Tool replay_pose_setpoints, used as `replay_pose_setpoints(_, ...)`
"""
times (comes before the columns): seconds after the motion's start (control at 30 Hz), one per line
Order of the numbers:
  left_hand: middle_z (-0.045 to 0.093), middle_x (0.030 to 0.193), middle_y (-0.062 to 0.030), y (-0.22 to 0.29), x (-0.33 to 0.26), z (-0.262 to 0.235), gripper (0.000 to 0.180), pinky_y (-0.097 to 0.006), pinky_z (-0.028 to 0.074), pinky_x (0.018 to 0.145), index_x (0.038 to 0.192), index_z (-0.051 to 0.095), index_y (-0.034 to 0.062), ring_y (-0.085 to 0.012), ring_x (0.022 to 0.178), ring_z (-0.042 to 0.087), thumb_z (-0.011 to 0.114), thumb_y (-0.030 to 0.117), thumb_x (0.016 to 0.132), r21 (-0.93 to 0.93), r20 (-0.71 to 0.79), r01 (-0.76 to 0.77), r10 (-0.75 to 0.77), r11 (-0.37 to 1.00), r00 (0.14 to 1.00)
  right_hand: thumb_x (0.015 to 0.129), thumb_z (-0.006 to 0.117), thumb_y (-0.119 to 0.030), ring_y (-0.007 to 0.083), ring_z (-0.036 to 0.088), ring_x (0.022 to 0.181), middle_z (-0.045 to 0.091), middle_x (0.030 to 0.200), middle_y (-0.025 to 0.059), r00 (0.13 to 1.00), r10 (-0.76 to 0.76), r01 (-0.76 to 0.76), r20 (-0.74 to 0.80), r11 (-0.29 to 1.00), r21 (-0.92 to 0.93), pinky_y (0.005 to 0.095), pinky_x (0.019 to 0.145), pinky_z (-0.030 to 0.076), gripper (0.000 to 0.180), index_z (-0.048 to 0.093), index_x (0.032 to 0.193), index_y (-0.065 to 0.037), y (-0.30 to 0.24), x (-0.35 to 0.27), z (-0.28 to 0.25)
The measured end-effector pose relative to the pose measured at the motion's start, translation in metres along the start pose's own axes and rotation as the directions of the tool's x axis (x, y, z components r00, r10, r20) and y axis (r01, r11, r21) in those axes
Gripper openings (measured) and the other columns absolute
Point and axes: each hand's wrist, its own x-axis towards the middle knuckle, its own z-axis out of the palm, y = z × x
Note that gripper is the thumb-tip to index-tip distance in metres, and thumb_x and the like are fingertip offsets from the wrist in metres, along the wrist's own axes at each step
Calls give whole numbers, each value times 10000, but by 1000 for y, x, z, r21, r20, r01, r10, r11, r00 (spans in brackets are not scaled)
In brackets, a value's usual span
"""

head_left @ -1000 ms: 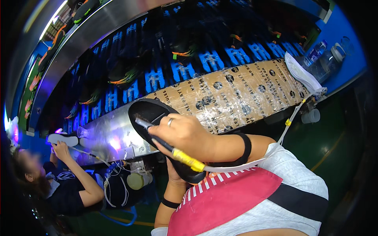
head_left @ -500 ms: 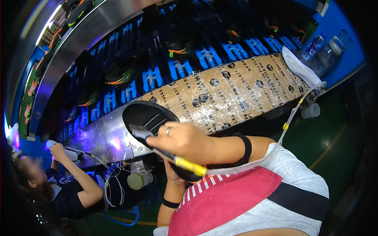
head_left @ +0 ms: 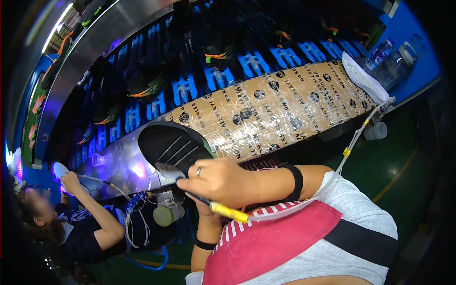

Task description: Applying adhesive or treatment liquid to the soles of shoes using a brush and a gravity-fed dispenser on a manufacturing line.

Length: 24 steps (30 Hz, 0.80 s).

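A black shoe sole (head_left: 173,145) is held tilted in front of me, tread side up, its pale grooves showing. My left hand (head_left: 205,216) supports it from below and is mostly hidden; its wrist wears a black band. My right hand (head_left: 218,180), with a ring on one finger, grips a brush with a yellow handle (head_left: 229,212). The brush's bristles (head_left: 164,171) rest on the near edge of the sole.
A ledge wrapped in brown printed tape (head_left: 266,109) runs behind the sole. Beyond it, blue conveyor carriers (head_left: 185,88) hold dark shoes. Water bottles (head_left: 380,52), a white cloth (head_left: 363,78) and a hanging cup (head_left: 377,130) are at right. A seated co-worker (head_left: 90,223) holds a white piece (head_left: 59,168) at lower left.
My right hand has drawn the brush down along the sole toward its near edge. The sole shifted slightly lower and left. The co-worker's raised hand moved left.
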Motion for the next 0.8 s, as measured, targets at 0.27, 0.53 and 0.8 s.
replay_pose_setpoints(0.27, 500, 1198, -94, 15, -3, 7, 532, -363, 382, 978, 1220, 454, 74, -212, 1121, 492, 507, 464, 861, -265, -18, 8, -14, 964, 1000, 702, 649, -132, 224, 567, 569, 527, 631, 53, 989, 81, -76, -121, 996, 42, 300, 480, 440, 203, 627, 887, -51, 7, -3, 6)
replay_pose_setpoints(0.53, 524, 1187, -115, 19, -2, -7, 645, -395, 428, 935, 1199, 477, 59, -245, 1085, 528, 549, 554, 791, -82, -2, -44, 44, 996, 999, 707, 643, -175, 236, 587, 648, 552, 679, 63, 997, -13, -18, 79, 925, 381, 320, 549, 471, 188, 629, 875, -90, 4, -13, 13)
replay_pose_setpoints(0.8, 499, 1232, -159, 10, 19, -8, 485, -402, 454, 894, 1098, 498, 47, -284, 1049, 542, 476, 460, 845, -303, 339, -342, 436, 889, 833, 650, 599, -181, 204, 593, 692, 531, 686, 17, 995, -26, 19, 98, 997, 70, 319, 528, 456, 239, 620, 881, -127, -2, -18, 25)
